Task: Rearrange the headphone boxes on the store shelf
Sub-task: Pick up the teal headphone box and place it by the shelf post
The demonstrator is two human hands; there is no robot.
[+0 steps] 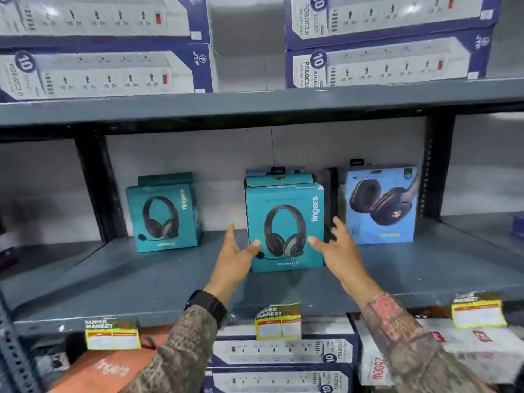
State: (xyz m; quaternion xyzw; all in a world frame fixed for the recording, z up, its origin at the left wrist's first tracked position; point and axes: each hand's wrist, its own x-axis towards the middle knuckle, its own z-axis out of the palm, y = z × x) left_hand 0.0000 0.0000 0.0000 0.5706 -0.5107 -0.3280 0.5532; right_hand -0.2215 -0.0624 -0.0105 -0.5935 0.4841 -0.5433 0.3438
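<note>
Nearest the camera, two patterned sleeves are seen reaching forward and upward over the front edge of the grey shelf (158, 282), where yellow price labels (278, 323) are stuck. A dark watch (208, 306) is worn on the left wrist. The left hand (236, 252) is held spread, palm turned inward, with its thumb tip at the lower left face of the middle teal headphone box (285, 226); whether it touches cannot be told. The right hand (336, 249) is likewise held spread, fingers fanned upward, its thumb at the lower right of the same box face and its fingers beside the box's right edge. Nothing is gripped by either hand.

The middle teal box is stood upright on the shelf, forward of another teal box behind it. A left teal headphone box (164, 218) is stood well apart, further back. A light blue headphone box (381, 204) is stood to the right, near the back wall. On the shelf above, power strip boxes (99, 70) are stacked.
</note>
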